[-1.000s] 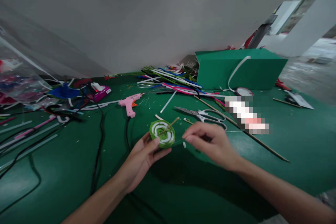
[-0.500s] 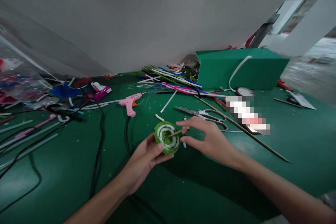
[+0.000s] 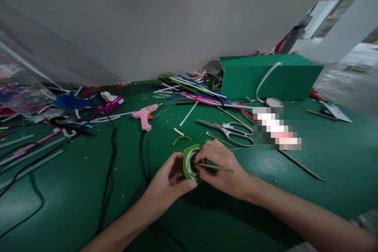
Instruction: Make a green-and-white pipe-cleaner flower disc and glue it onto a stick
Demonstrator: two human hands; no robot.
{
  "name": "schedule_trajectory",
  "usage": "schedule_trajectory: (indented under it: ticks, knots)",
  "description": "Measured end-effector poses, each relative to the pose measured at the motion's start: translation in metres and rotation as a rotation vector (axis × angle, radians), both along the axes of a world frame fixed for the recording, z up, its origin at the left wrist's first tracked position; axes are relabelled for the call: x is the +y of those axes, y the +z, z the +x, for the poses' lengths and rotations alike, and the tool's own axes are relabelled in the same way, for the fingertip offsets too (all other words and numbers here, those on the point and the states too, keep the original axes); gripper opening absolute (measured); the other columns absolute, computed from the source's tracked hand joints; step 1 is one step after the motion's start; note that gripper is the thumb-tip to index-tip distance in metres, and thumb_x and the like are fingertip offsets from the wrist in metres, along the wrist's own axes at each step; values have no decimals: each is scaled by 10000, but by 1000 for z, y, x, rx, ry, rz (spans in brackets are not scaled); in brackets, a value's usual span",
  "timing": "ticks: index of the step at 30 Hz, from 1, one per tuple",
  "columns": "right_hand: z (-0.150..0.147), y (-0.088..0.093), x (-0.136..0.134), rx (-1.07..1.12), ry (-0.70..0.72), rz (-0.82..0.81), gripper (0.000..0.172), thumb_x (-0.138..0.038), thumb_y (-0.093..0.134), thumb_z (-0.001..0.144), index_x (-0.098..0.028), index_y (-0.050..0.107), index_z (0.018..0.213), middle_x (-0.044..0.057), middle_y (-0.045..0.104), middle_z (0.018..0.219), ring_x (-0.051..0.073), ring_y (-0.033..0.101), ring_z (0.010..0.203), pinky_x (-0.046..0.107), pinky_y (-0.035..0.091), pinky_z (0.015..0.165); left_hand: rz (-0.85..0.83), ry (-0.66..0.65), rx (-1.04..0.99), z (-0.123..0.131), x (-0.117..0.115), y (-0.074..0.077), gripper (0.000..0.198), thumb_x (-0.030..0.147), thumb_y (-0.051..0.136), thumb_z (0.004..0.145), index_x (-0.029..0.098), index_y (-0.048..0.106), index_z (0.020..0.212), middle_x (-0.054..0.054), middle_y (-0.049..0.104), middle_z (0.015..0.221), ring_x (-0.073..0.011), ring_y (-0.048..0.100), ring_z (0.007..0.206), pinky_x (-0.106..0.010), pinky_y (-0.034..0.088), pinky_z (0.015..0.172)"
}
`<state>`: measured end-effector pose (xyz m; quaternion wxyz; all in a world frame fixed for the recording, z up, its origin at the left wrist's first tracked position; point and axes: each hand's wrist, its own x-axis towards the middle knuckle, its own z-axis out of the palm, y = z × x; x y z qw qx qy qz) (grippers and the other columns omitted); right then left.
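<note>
A small round piece [image 3: 189, 169], coiled from green and white fuzzy stems, is held by its edge in my left hand [image 3: 169, 183], thumb in front and fingers behind. It is tilted so that its ringed face turns to the right. A thin wooden stick [image 3: 220, 168] comes out from the middle of that face. My right hand [image 3: 223, 167] pinches the stick close to the coil, and its fingers cover part of the face. Behind the hands lie a curved green stem piece [image 3: 181, 139] and a short white one [image 3: 178, 132].
Scissors [image 3: 227, 130] lie open behind my right hand. A pink glue gun [image 3: 145, 116] with a black cord lies to the left. Several coloured stems [image 3: 191, 86] are heaped at the back, beside a green box [image 3: 271, 76]. A long stick [image 3: 304, 167] lies at right.
The coiled piece has turned from facing me to facing right. My right hand has moved down and left, its fingers now closed at the stick's base. The curved green piece has come into view.
</note>
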<state>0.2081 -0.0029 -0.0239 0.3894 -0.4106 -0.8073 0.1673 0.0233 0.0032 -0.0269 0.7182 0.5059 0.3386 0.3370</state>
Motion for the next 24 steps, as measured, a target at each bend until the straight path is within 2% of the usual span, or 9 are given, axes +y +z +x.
schedule_trajectory:
  ticks: [9,24]
  knots:
    - [-3,-4,-2,-12,-26,57,64,-124,555,780,-185,572,774,1,602,688,143,491,659,298,313,644,-21,20,43,1,-4,0,302,186,725,680,253,556,921,31,618,926,-157,577,930,-292,442,811]
    - [-6,-4,-4,-31,-54,83,69,-116,560,777,-181,577,765,-2,612,684,140,486,650,300,293,639,-21,33,53,2,-3,0,314,199,735,671,246,560,928,37,619,905,-157,576,919,-269,451,807]
